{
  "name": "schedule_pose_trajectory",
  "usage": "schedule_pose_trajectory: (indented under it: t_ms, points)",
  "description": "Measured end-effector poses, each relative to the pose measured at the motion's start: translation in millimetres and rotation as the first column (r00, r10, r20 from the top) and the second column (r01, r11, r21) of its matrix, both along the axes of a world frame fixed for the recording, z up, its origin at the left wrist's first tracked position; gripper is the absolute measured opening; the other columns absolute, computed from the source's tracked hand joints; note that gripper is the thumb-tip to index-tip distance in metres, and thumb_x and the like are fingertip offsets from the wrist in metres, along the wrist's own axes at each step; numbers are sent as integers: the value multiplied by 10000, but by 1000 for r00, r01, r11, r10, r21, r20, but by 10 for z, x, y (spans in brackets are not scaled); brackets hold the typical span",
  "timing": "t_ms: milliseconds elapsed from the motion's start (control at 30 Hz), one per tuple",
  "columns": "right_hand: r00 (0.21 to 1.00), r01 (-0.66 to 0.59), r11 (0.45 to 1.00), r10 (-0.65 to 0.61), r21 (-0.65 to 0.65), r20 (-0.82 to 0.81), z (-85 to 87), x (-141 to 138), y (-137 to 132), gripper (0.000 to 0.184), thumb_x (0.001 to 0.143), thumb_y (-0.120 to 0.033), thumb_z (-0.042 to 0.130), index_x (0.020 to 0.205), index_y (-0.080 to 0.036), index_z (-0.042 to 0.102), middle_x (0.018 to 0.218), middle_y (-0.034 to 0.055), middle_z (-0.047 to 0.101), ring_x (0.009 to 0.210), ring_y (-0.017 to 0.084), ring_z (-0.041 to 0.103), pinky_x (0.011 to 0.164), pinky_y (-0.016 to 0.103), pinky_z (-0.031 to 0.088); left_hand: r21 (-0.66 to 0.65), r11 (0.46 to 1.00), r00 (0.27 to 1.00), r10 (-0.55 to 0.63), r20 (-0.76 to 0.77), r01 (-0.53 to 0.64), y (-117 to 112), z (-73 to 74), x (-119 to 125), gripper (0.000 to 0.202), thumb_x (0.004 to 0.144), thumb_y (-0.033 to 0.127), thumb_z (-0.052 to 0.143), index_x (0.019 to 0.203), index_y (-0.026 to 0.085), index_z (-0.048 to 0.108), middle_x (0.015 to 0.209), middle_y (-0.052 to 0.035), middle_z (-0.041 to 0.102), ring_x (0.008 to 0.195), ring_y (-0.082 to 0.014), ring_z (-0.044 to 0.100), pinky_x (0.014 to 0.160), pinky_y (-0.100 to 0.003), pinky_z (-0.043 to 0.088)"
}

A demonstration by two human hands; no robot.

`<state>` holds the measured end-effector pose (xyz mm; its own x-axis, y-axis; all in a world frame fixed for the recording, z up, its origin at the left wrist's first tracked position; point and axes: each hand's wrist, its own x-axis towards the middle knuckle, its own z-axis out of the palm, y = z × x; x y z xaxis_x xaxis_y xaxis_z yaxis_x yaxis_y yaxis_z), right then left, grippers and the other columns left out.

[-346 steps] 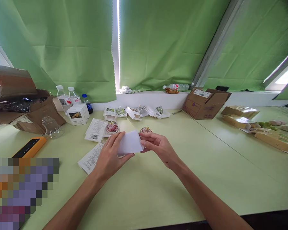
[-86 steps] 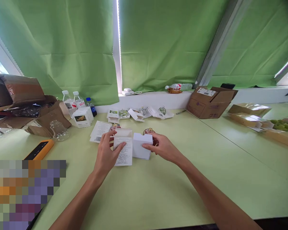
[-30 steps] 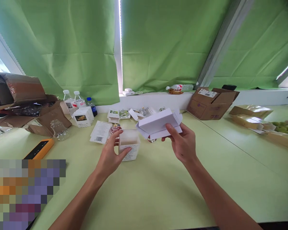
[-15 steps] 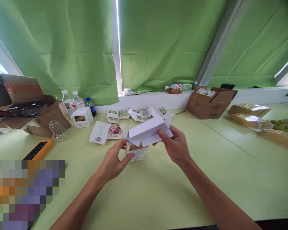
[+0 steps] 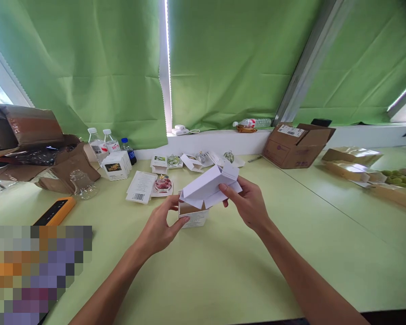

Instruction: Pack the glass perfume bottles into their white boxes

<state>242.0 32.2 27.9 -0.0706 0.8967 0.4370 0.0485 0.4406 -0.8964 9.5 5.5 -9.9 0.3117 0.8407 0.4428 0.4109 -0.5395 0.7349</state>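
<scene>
A small white carton (image 5: pixel 194 219) stands on the table with its top open. My left hand (image 5: pixel 164 224) grips its left side, thumb on the near face and fingers behind. Just above the opening, my right hand (image 5: pixel 246 201) pinches a folded white card insert (image 5: pixel 205 184), thumb on top. The insert tilts, its left end low over the carton's rim and its right flap raised. Behind my left hand, a round glass bottle with red contents (image 5: pixel 163 183) rests on white card, beside a flat printed carton (image 5: pixel 140 186).
Along the back stand glass bottles (image 5: pixel 173 160), opened cartons (image 5: pixel 159 164), a boxed white carton (image 5: pixel 117 166) and plastic bottles (image 5: pixel 111 141). Cardboard boxes sit at left (image 5: pixel 66 169) and right (image 5: pixel 292 146). An orange-edged device (image 5: pixel 56 212) and a clear glass vessel (image 5: pixel 83 183) lie left.
The insert in my right hand has tilted and shifted slightly, its right flap now showing more clearly. My left hand stays on the carton.
</scene>
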Motion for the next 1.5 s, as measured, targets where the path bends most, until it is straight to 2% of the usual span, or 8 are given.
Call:
schedule_pose_trajectory:
  t_ms: [300, 500, 667, 1067, 1267, 1500]
  points:
    - [999, -2, 1000, 1, 8, 42, -11, 31, 31, 230, 798, -368, 680, 948, -194, 673, 762, 22, 638, 563, 114, 512, 448, 251, 485, 13, 999, 999, 41, 2, -41, 23, -69, -22, 480, 848, 252, 603, 1278, 303, 396, 1271, -39, 546, 1064, -193, 582, 903, -376, 500]
    - [992, 4, 999, -9, 39, 122, -6, 22, 4, 227, 810, -369, 665, 947, -189, 672, 743, 14, 633, 553, 105, 512, 455, 242, 500, 61, 998, 999, 32, 11, -32, 28, -83, -18, 545, 841, 228, 615, 1301, 301, 334, 1168, -41, 605, 1014, -189, 616, 893, -390, 506]
    - [990, 2, 999, -9, 52, 144, -15, -3, 2, 247, 811, -380, 658, 959, -181, 671, 741, 18, 624, 566, 110, 507, 459, 247, 505, 127, 990, 998, 54, 19, -56, 35, -104, -11, 488, 833, 229, 628, 1252, 308, 391, 1265, -46, 533, 970, -165, 629, 864, -357, 533]
    - [987, -33, 998, 25, 49, 157, -1, -59, -70, 256, 816, -356, 660, 1020, -201, 659, 794, 23, 642, 586, 114, 531, 471, 239, 523, 170, 980, 991, 115, -72, -101, 47, -127, -55, 457, 826, 279, 635, 1219, 287, 402, 1239, -46, 545, 931, -162, 628, 842, -357, 543]
    - [980, -41, 996, 24, 83, 197, -14, -96, -79, 242, 817, -332, 662, 1025, -209, 658, 812, 19, 637, 617, 116, 544, 476, 229, 531, 155, 981, 984, 135, -115, -116, 45, -124, -47, 557, 823, 288, 629, 1309, 299, 358, 1255, -52, 559, 948, -191, 619, 851, -396, 536]
    - [986, -94, 992, 82, 83, 143, -57, -121, -75, 233, 823, -324, 656, 1018, -199, 627, 802, 15, 602, 653, 129, 553, 515, 265, 560, 140, 987, 993, 87, -82, -75, 18, -55, -8, 350, 900, 315, 518, 1241, 260, 461, 1227, -57, 592, 932, -177, 606, 807, -361, 546]
